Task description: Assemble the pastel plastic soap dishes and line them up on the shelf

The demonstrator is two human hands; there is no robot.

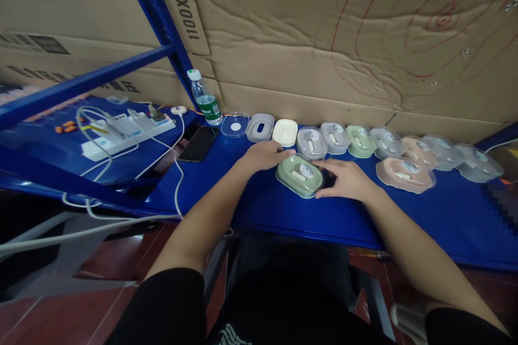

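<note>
A light green plastic box (292, 179) with a clear lid, a round label and a white oblong piece sits on the blue tabletop before me. My left hand (265, 156) is at its rear left edge, fingers curled against the rim. Around the right side, my right hand (346, 179) has thumb and fingers closed on the box. Just behind it stand a grey lidded box (312, 145) and a cream-coloured tray (285, 133). Left of these are a grey tray with an oblong slot (260, 129) and a clear lid with a white round sticker (235, 125).
Several similar boxes line the back, with a pink one (406, 176) in front at right. A water bottle (205, 99), a phone (198, 144) and a power strip with cables (128, 133) are at left. A blue metal post (156, 11) rises there; cardboard (275, 27) stands behind.
</note>
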